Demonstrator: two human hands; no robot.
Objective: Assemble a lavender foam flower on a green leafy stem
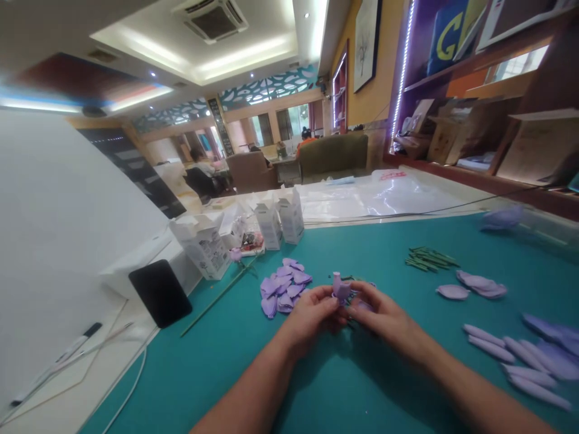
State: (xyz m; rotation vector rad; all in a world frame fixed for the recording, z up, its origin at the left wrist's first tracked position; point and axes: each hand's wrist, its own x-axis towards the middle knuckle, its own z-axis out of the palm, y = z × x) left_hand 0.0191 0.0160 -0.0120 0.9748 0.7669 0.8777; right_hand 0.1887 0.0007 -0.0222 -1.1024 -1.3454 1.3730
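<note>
Both my hands meet over the teal table (353,386). My left hand (312,313) and my right hand (377,310) have their fingers closed in a pinch on a small purple flower piece (340,288) held between them. A pile of purple petals (283,286) lies just beyond my left hand. A long green stem (221,295) with a small purple bud lies to the left of the pile.
Curled purple petals (479,284) and long purple strips (525,361) lie to the right, with a bundle of green sticks (429,258). White cartons (271,226) stand at the back left beside a black pad (159,292). Clear plastic sheets (375,196) cover the far table. People sit far behind.
</note>
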